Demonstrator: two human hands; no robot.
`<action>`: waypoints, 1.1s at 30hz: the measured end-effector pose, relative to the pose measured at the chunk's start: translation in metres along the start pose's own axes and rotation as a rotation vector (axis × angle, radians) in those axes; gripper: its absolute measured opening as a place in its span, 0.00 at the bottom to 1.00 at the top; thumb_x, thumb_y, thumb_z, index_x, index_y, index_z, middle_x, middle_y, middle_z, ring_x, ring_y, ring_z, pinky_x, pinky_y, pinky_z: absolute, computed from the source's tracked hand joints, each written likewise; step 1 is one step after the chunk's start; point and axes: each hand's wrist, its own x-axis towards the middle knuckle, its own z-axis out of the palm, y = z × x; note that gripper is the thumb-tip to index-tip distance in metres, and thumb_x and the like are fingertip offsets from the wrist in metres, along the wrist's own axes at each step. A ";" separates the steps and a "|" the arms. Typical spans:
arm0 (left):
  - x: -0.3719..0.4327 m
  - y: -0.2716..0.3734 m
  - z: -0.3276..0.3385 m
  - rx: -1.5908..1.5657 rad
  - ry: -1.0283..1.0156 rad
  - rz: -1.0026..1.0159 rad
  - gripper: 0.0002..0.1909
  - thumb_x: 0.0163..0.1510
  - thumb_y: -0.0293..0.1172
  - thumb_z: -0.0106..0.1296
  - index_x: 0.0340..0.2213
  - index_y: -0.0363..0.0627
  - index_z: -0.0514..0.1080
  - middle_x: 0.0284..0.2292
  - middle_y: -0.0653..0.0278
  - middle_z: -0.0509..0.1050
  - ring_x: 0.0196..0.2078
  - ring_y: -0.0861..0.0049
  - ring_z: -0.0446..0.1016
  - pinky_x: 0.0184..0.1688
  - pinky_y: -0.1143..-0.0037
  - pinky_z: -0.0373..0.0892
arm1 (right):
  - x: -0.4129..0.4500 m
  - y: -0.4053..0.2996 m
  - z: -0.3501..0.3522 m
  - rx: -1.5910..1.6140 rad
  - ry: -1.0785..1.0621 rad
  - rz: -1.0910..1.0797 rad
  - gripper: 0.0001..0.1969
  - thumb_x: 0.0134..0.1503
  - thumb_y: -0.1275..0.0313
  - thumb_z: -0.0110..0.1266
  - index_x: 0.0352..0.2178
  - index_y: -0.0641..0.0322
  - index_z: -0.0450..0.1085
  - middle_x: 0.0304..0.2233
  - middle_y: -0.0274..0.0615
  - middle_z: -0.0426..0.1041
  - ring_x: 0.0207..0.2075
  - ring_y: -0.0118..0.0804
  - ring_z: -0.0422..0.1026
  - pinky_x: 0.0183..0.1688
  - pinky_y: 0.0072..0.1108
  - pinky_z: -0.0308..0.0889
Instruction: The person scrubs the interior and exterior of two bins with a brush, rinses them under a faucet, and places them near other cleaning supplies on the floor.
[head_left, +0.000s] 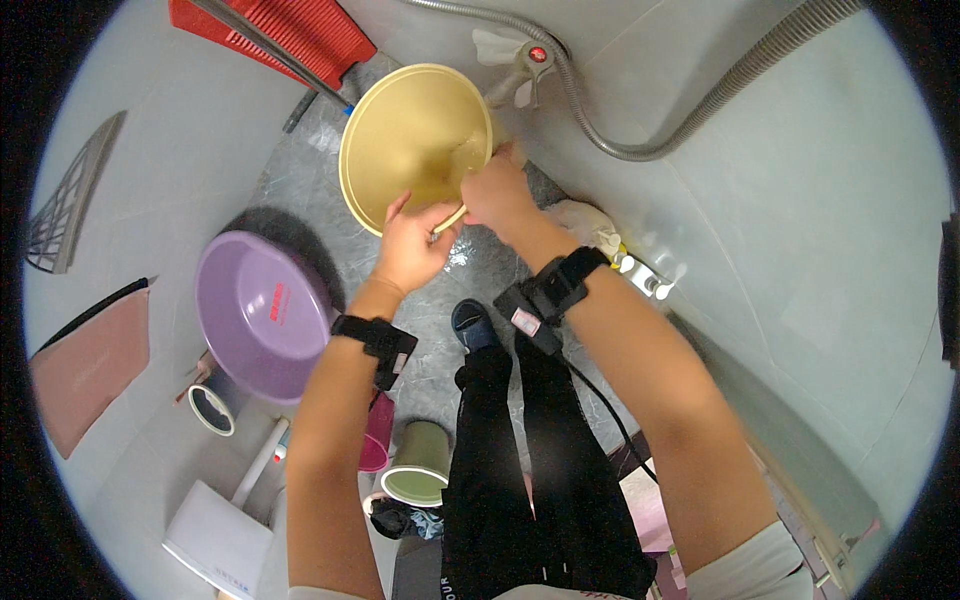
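Note:
A pale yellow plastic basin (409, 131) is above the wet floor at the top middle, its open side turned up towards me. My left hand (416, 244) grips its near rim, with fingers reaching over the edge. At the near right part of the same rim, my right hand (499, 191) is closed around the edge and slightly blurred. Some of the basin's inside looks darker near the hands; whether liquid is in it I cannot tell. Both wrists wear black straps with small boxes. A cable runs from the right one.
A lilac basin (259, 322) leans at the left. A tap (536, 64) and metal hose (637, 154) sit on the wall beyond. A red dustpan (300, 37) stands top left. Pump bottles (637, 274) line the right wall; a green bucket (418, 465) stands by my legs.

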 end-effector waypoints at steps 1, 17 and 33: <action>0.003 0.003 -0.005 0.015 -0.082 0.002 0.18 0.46 0.26 0.47 0.42 0.47 0.67 0.41 0.62 0.70 0.44 0.71 0.68 0.56 0.64 0.48 | 0.000 0.005 0.003 -0.022 0.031 -0.056 0.33 0.45 0.70 0.47 0.49 0.83 0.48 0.38 0.64 0.66 0.36 0.55 0.70 0.40 0.36 0.65; 0.097 0.034 -0.014 -0.967 0.171 -0.652 0.14 0.44 0.25 0.45 0.35 0.30 0.66 0.29 0.58 0.71 0.30 0.69 0.70 0.33 0.73 0.66 | -0.052 0.059 0.026 -0.166 0.363 -0.474 0.35 0.49 0.75 0.45 0.55 0.71 0.36 0.54 0.64 0.46 0.54 0.54 0.53 0.52 0.28 0.54; 0.014 0.016 0.064 -0.188 0.138 -0.174 0.13 0.39 0.24 0.49 0.32 0.38 0.68 0.28 0.45 0.70 0.32 0.50 0.68 0.34 0.64 0.66 | -0.013 -0.014 -0.012 -0.573 0.123 -0.130 0.32 0.46 0.71 0.44 0.53 0.72 0.46 0.34 0.64 0.68 0.37 0.58 0.68 0.41 0.34 0.64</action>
